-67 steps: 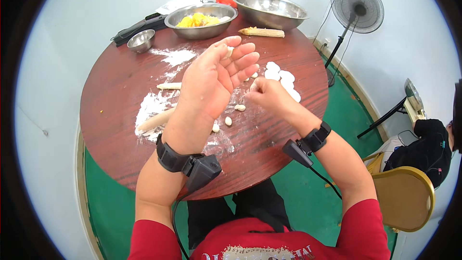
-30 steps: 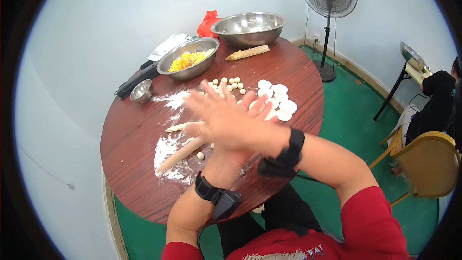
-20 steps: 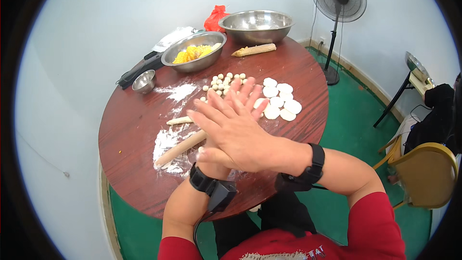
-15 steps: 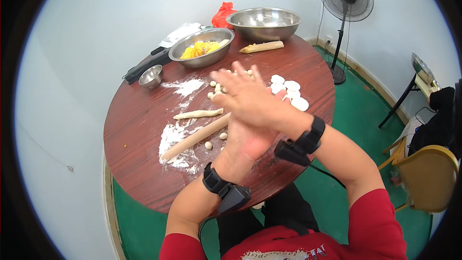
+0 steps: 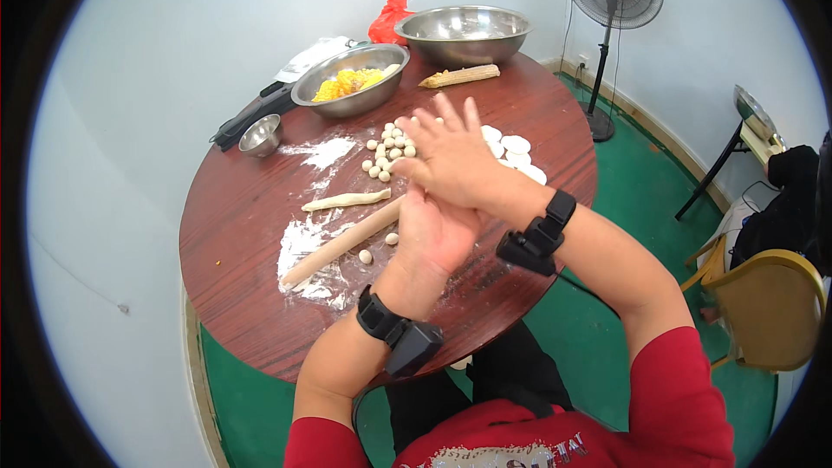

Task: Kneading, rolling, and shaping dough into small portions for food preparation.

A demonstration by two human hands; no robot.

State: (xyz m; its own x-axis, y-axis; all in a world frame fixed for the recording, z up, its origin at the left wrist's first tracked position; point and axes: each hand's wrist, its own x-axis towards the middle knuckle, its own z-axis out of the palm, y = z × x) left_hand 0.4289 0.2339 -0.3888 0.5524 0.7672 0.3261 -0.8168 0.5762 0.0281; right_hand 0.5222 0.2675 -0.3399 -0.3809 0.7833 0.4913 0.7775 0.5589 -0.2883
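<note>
Over the table's middle my right hand (image 5: 459, 160) lies palm down across my left hand (image 5: 444, 234), its fingers spread. The left palm faces up and looks flat, its fingers mostly covered by the right hand. Anything between the palms is hidden. Just left of them rests a wooden rolling pin (image 5: 340, 247), with a strip of dough (image 5: 347, 200) behind it. Two small dough balls (image 5: 366, 256) sit beside the pin. Several more dough balls (image 5: 396, 153) cluster beyond my hands, and flat dough rounds (image 5: 517, 145) lie to their right, partly covered by my right hand.
White flour (image 5: 299, 251) dusts the round wooden table (image 5: 234, 225). At the back stand a bowl of yellow filling (image 5: 347, 104), a large steel bowl (image 5: 464, 52), a small metal bowl (image 5: 260, 136), a corn cob (image 5: 459, 76) and a red bag (image 5: 388, 22). A chair (image 5: 767, 312) is at right.
My right hand has shifted slightly over the left palm, its fingers now pointing farther away from me. More of the dough-ball cluster shows. The whole view has shifted a little.
</note>
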